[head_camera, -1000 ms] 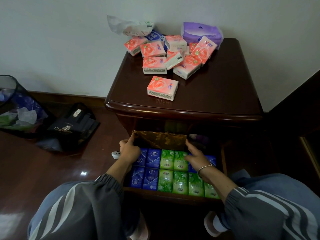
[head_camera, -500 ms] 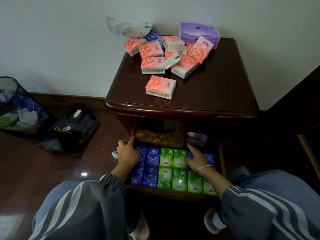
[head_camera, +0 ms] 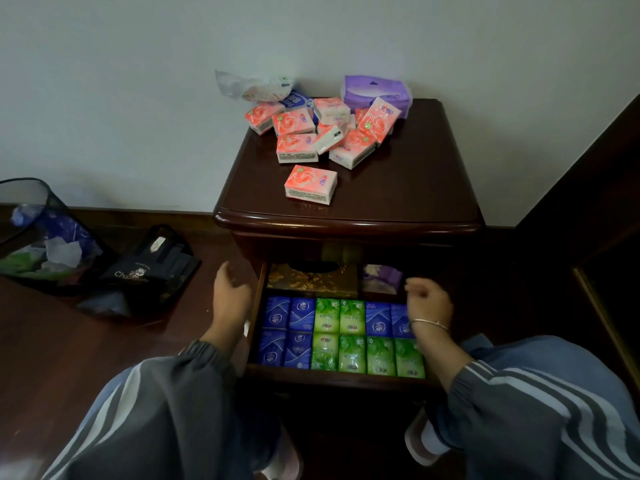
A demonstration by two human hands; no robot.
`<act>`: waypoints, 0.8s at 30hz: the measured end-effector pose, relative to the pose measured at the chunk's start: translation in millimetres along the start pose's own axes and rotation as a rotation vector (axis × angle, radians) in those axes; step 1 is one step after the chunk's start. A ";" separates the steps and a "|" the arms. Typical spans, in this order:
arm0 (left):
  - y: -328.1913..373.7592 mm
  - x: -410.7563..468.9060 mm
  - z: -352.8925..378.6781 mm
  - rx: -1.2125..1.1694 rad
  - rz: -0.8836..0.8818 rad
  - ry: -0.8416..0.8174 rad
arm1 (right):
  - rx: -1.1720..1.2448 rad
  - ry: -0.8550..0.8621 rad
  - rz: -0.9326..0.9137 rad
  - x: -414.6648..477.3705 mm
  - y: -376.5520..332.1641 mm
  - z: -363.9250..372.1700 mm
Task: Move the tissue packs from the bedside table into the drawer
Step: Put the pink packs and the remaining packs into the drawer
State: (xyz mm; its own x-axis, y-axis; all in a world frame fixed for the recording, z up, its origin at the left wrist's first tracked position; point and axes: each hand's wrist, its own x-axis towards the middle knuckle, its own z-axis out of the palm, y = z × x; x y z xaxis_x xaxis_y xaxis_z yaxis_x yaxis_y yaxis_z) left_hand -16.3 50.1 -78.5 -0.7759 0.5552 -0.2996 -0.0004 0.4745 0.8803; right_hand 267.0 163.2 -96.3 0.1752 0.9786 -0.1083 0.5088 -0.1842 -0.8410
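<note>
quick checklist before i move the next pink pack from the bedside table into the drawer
1. Drawer open: ok. The dark wooden drawer is pulled out.
2. Hands free: ok. Left hand and right hand hold nothing.
3. Next pack reachable: ok. One pink plastic-wrapped tissue pack lies alone near the front of the dark wooden bedside table.
4. Room in drawer: cannot tell. Blue tissue packs and green tissue packs cover the front rows; a gold tissue box sits behind them.
5. Table cleared: not ok. A pile of pink tissue packs lies at the back.
</note>
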 end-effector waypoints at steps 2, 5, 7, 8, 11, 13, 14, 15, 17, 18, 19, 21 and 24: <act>15.4 3.1 -1.1 -0.082 0.093 -0.016 | 0.184 0.235 0.102 8.9 -12.3 -16.8; 39.5 6.1 4.2 -0.242 0.187 -0.160 | 0.379 0.195 0.125 28.1 -27.7 -32.6; 49.1 10.2 9.2 -0.316 0.158 -0.177 | 0.415 0.078 0.089 36.0 -34.6 -40.7; 51.5 11.7 9.4 -0.326 0.140 -0.162 | 0.414 0.038 0.087 37.7 -36.1 -44.5; 51.0 16.1 0.9 -0.264 0.136 -0.171 | 0.380 -0.021 0.081 39.3 -36.9 -55.8; 55.1 16.2 -9.6 -0.215 0.141 -0.216 | 0.334 -0.074 0.073 39.6 -39.9 -64.7; 58.5 16.1 -16.1 -0.189 0.134 -0.230 | 0.320 -0.102 0.079 39.8 -42.2 -70.7; 61.5 14.9 -23.6 -0.152 0.117 -0.245 | 0.319 -0.136 0.092 39.3 -44.5 -78.1; 62.0 11.2 -44.0 -0.029 0.098 -0.285 | 0.288 -0.227 0.112 36.1 -47.1 -100.5; 59.1 8.0 -57.0 0.043 0.091 -0.311 | 0.230 -0.288 0.116 32.8 -47.6 -115.4; 54.5 4.4 -72.2 0.100 0.073 -0.347 | 0.153 -0.363 0.119 28.4 -46.9 -132.4; 46.5 -3.7 -106.1 0.173 -0.001 -0.489 | -0.026 -0.537 0.123 15.2 -44.8 -167.4; 46.2 -20.6 -146.4 0.465 -0.024 -0.690 | -0.420 -0.808 0.067 -16.7 -45.7 -205.3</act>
State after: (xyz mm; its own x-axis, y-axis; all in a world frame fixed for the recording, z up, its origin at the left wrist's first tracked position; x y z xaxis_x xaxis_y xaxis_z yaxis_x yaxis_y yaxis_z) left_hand -92.6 -39.4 22.2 -0.2180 0.7637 -0.6076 0.3661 0.6412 0.6745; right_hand 413.8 136.4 52.8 -0.3474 0.7025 -0.6212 0.8114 -0.1069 -0.5746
